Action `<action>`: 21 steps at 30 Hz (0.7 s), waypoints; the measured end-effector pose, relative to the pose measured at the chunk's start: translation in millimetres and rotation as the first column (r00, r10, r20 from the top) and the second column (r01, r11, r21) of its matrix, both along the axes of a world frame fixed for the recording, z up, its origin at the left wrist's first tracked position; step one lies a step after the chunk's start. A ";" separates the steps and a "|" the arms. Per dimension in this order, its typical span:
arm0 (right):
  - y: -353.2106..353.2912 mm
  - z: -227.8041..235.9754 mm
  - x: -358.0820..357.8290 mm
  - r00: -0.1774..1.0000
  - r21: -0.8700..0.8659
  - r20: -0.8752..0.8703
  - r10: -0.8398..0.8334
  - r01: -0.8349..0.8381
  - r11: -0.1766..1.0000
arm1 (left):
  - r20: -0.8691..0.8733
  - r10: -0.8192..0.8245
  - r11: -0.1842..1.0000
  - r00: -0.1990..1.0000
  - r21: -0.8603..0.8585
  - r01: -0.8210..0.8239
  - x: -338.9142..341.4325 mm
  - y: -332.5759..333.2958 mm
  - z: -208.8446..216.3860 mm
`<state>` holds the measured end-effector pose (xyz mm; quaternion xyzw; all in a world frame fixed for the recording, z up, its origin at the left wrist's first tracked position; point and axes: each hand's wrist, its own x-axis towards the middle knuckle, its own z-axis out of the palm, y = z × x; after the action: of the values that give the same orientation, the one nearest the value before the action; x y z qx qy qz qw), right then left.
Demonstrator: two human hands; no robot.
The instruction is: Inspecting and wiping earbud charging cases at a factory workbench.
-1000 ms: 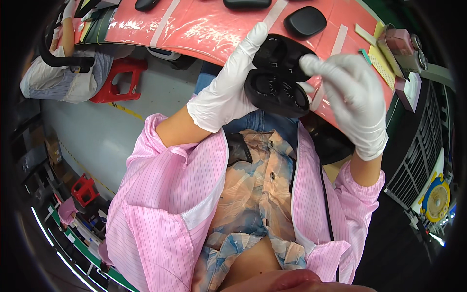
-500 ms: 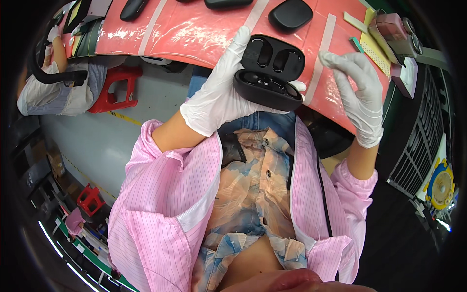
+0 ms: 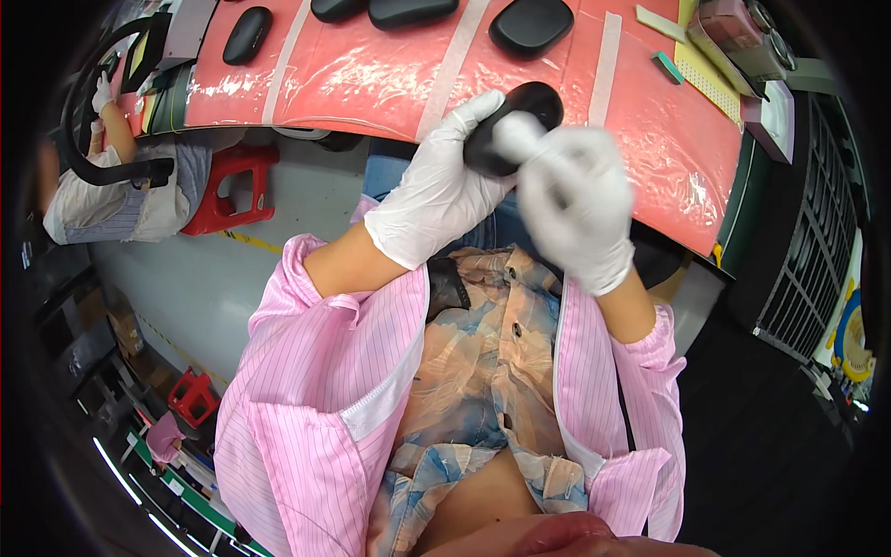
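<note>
My left hand (image 3: 432, 190), in a white glove, is wrapped round a black earbud case (image 3: 536, 100), its lid closed. The case is held tilted just off the near edge of the pink-covered table. Over its right side is my right hand (image 3: 580, 200), also gloved and smeared by motion. Its fingers are curled together with a small white blurred lump (image 3: 520, 137) at their tips, against the face of the case. Whether that lump is a wad or a fingertip is hard to tell. Part of the case is hidden behind it.
On the pink table cover (image 3: 371, 79) lie more black cases, one straight ahead (image 3: 531, 28) and one at the left (image 3: 247, 35). A small green piece (image 3: 666, 68) lies at the right. A red stool (image 3: 232, 190) and another person's gloved hand (image 3: 102, 93) are on the left.
The earbud case, open half a second ago, is now closed and turned upward in my left hand. My right hand has come in from the right onto it.
</note>
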<state>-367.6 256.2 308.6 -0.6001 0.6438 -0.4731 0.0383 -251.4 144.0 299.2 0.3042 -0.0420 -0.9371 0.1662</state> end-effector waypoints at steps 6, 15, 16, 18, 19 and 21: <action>2.7 5.8 -15.7 0.973 0.023 0.213 -0.091 0.088 0.996 | -0.144 -0.156 0.982 0.977 0.081 0.168 13.2 -1.3 6.9; 0.7 -3.7 -21.3 0.428 0.089 0.892 -0.146 0.150 0.985 | 0.137 -0.153 0.799 0.979 -0.566 0.204 5.4 9.0 28.0; 8.4 -7.5 -28.6 0.341 0.158 0.926 -0.161 0.037 0.987 | 0.228 -0.054 0.464 0.972 -0.856 0.226 5.4 7.2 19.2; 12.8 -11.2 -33.1 0.170 0.265 0.957 -0.235 -0.189 0.945 | 0.297 0.070 0.226 0.952 -0.934 0.275 8.4 6.8 10.8; 10.4 -10.2 -24.5 0.169 0.269 0.956 -0.238 -0.190 0.944 | 0.337 0.200 -0.013 0.920 -0.938 0.346 8.6 8.2 8.6; -1.3 -7.5 -0.7 0.472 0.220 0.854 -0.219 0.054 0.974 | 0.303 0.274 -0.139 0.913 -0.927 0.349 7.7 7.7 6.9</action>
<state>-368.3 255.0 301.0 -0.2177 0.6166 -0.6596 0.3705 -243.7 151.8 306.1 0.2564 -0.7763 -0.4940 0.2959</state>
